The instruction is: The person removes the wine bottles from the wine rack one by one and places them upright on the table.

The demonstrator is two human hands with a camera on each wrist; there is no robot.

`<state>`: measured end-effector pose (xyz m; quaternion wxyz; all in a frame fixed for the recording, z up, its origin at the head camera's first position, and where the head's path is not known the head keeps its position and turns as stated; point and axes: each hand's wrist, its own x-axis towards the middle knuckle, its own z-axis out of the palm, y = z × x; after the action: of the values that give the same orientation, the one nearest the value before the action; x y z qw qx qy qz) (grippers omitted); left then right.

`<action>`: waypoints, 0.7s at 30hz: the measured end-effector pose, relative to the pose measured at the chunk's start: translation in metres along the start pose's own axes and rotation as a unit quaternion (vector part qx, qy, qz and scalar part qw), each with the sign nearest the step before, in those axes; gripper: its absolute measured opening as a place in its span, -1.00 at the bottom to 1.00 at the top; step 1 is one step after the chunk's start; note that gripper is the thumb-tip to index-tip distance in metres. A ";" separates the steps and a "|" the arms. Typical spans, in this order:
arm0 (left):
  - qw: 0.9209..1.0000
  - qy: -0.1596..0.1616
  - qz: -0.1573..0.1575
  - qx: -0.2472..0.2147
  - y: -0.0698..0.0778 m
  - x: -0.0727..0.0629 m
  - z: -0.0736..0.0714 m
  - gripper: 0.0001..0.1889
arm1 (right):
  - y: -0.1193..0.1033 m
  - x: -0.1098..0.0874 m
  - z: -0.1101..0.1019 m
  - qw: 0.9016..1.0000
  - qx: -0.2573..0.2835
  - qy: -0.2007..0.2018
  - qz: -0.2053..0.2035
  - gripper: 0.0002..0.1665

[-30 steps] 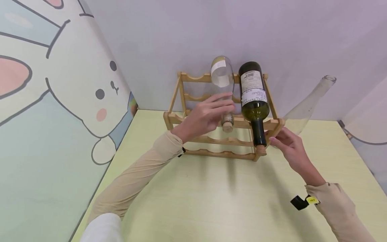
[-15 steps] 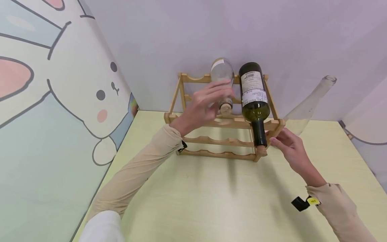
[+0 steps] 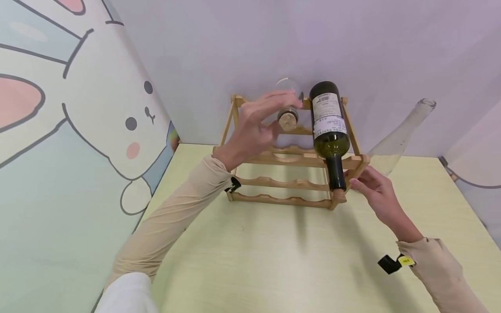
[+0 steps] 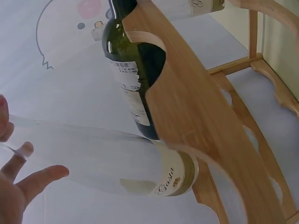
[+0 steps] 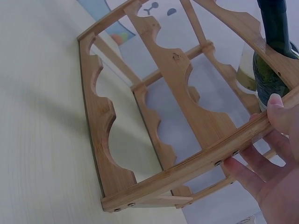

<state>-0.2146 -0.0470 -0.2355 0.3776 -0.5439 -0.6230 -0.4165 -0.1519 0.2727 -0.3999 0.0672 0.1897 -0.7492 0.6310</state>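
Note:
My left hand (image 3: 252, 130) grips the neck end of a clear, cork-stoppered glass bottle (image 4: 103, 158) with a cream label. Its neck is raised off the front bar of a wooden wine rack (image 3: 282, 160), while its base lies by the rear top bar. My right hand (image 3: 377, 191) holds the rack's right side frame, thumb in front and fingers behind, as the right wrist view shows. Between the hands, a dark green wine bottle (image 3: 329, 113) lies on the top tier, its corked neck sloping down toward me.
Another clear bottle (image 3: 395, 139), uncorked, stands upright on the table (image 3: 274, 261) just right of the rack, partly behind my right hand. A wall (image 3: 219, 52) rises close behind the rack. At the left is a wall with a cartoon rabbit (image 3: 109, 108).
My left hand has risen with the clear bottle's neck, lifting it from the rack's front bar and tipping the cork up toward me. My right hand and the green bottle have stayed put.

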 end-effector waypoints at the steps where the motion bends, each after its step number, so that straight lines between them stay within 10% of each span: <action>1: 1.000 0.001 -0.001 -0.002 0.001 0.002 -0.002 -0.50 | 0.000 0.000 0.000 1.000 -0.003 0.000 0.000 -0.55; 7: 0.999 0.010 -0.031 -0.019 0.009 0.014 -0.014 -0.81 | 0.001 0.001 0.000 1.000 -0.007 -0.003 -0.001 -0.54; 21: 0.984 0.017 -0.167 -0.052 0.027 0.052 -0.042 -0.73 | 0.005 0.001 -0.004 1.000 0.006 -0.004 -0.008 -0.52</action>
<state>-0.1938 -0.0652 -0.1690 0.2844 -0.4437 -0.6758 -0.5153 -0.1548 0.2768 -0.4033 0.0683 0.1990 -0.7440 0.6341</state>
